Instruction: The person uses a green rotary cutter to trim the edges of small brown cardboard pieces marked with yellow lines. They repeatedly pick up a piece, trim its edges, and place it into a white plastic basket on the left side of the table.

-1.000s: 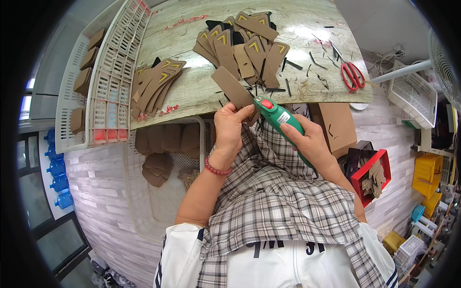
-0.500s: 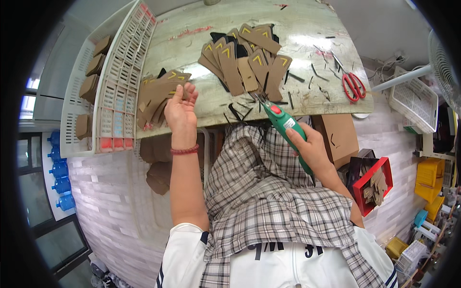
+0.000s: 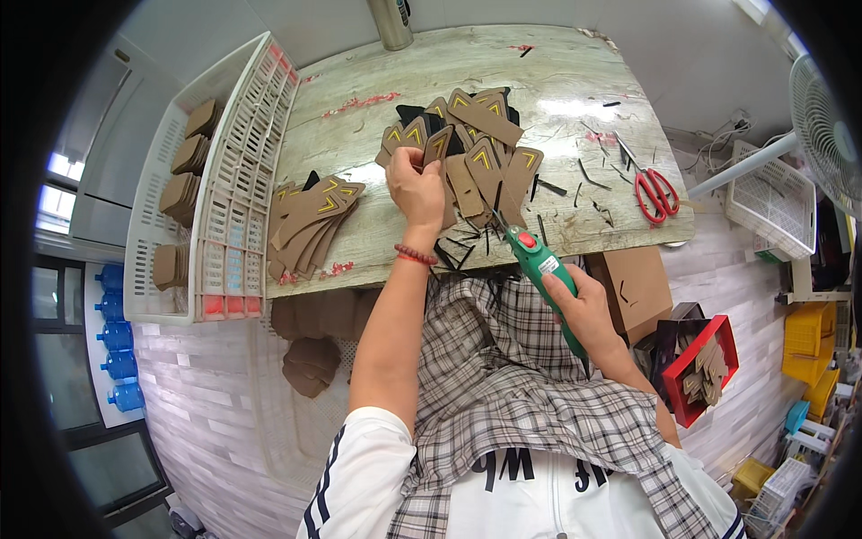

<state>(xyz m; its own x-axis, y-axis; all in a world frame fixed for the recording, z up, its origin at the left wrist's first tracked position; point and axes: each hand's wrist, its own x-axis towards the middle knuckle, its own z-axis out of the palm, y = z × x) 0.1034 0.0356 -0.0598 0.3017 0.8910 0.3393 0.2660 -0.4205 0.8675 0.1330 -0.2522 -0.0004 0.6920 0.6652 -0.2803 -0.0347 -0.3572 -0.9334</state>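
My right hand (image 3: 584, 310) is wrapped round a green handheld electric cutter (image 3: 541, 262) with a red button. Its metal tip points up and left toward the pile's near edge. Over on the pile's left side, my left hand (image 3: 418, 190) has its fingers closed on a flat brown piece (image 3: 438, 142) with a yellow V mark; the palm hides part of it. Around it lies a heap of similar brown pieces (image 3: 485, 162), some with black parts showing. Farther left, a stack of brown pieces (image 3: 314, 220) lies fanned near the table's front edge.
Red-handled scissors (image 3: 657, 195) and black scraps (image 3: 552, 189) lie on the worn table (image 3: 359, 76). A white crate (image 3: 202, 289) with brown stacks stands at the left, a metal flask (image 3: 390, 22) at the back. Right below are a cardboard box (image 3: 633, 283) and a red box (image 3: 732, 350).
My left hand has moved right from the fanned stack to the pile and closed on a brown piece. My right hand still holds the cutter. The view has shifted slightly.
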